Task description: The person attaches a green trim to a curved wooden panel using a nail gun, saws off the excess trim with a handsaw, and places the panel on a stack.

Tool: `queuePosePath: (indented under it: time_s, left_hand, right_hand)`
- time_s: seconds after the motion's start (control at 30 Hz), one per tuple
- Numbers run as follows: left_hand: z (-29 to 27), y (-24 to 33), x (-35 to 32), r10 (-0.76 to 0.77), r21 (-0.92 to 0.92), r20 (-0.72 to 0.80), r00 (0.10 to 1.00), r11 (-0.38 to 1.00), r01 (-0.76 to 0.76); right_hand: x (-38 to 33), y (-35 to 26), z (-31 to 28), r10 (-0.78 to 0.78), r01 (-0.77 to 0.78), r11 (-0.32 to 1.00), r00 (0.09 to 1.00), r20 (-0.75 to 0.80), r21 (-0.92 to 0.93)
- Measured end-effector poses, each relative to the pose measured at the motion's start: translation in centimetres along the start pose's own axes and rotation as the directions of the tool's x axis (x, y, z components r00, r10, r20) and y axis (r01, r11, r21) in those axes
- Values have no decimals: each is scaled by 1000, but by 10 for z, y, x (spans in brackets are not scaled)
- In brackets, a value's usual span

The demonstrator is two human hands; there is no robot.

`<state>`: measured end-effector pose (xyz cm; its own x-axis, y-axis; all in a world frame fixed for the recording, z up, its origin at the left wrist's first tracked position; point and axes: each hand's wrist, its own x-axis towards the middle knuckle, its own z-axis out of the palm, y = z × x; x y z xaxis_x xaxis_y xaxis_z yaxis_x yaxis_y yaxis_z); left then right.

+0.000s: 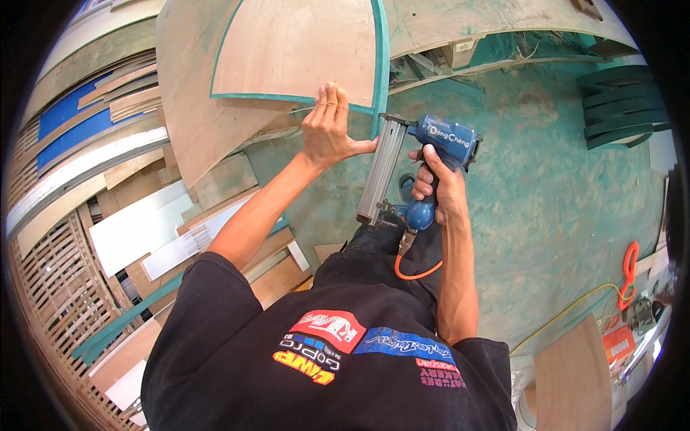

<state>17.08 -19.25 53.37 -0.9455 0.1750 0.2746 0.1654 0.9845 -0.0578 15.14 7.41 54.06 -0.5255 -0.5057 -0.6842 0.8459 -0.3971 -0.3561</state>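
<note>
Right hand (440, 188) is wrapped round the grip of a blue pneumatic nail gun (424, 169), index finger up near the trigger, other fingers closed on the handle; can't tell whether the trigger is pressed. The gun's long silver magazine (381, 169) runs down toward the person, nose up against the teal edge strip (380, 65) of a curved plywood panel (295, 50). That strip runs along the panel's right side and bottom edge, so the gun sits right at the lower corner, likely so the nose is square on the strip. Left hand (327, 133) is flat on the panel just beside the gun, fingers together and extended, thumb out toward the magazine: holding nothing, just pressing, probably to keep panel and strip from shifting under the nose. Orange coiled air hose (415, 269) drops from the base of the gun handle and loops across the person's dark trousers. A second, larger plywood sheet (194, 122) lies under the panel, tilted left. Green floor (553, 187) beneath, worn and dusty. Left side: stack of timber offcuts and white boards (151, 223), plus a lattice frame (50, 280). Upper right: stack of dark green curved pieces (622, 108). Lower right: yellow cable (568, 309) and an orange cord loop (630, 262), well apart from the hands.
</note>
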Motion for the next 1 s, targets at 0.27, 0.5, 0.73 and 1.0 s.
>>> queuePosePath:
  time_s: [0.27,0.5,0.73,1.0]
  left_hand:
    - [-2,1,1,-1,-7,-13,1000,1000,1]
    - [-6,4,3,-23,-30,-12,1000,999,22]
    - [-3,3,2,-22,-23,-22,1000,999,22]
    - [-3,2,2,-26,-5,-8,1000,1000,26]
  right_hand:
    - [0,-2,0,6,-6,999,1000,2,-34]
    - [0,-2,1,13,-13,1000,1000,-7,-28]
    - [2,-1,-2,22,-22,999,1000,-12,-41]
    - [4,6,-6,-12,12,1000,1000,9,5]
